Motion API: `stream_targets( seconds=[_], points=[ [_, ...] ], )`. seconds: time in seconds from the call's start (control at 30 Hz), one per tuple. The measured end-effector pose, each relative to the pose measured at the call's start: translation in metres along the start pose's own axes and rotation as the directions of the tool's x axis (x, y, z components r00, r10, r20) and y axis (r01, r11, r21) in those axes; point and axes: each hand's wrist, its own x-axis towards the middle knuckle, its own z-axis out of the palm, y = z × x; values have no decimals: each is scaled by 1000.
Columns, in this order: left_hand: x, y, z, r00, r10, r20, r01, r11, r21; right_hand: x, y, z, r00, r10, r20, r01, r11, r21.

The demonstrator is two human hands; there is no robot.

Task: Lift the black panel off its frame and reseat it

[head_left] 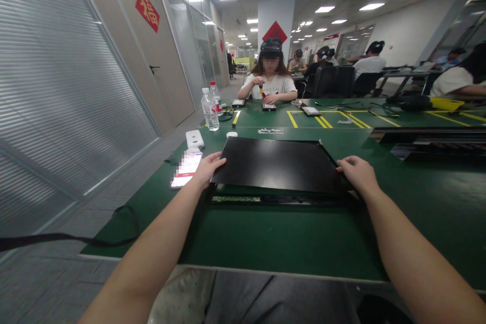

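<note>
A flat, glossy black panel [273, 164] is held by its two side edges above the green table [281, 248]. My left hand [207, 168] is closed on the panel's left edge, thumb on top. At the right edge my right hand [356, 171] pinches the panel with bent fingers. Beneath the panel's near side shows a black frame [304, 201] with a green circuit strip [236, 199] at its left part. The panel hides the rest of that frame.
Left of the panel lie a lit phone [186, 169] and a white device [195, 138]; two bottles [210, 111] stand behind. Stacked dark panels [436, 144] lie at right. Across the table a person [271, 81] works on a small drive [269, 107].
</note>
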Motion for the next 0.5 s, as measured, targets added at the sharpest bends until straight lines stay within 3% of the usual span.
stream_targets(
  seconds=[0.5],
  points=[
    [4, -6, 0, 999, 30, 37, -31, 999, 15, -2, -2, 0, 999, -47, 4, 47, 987, -157]
  ],
)
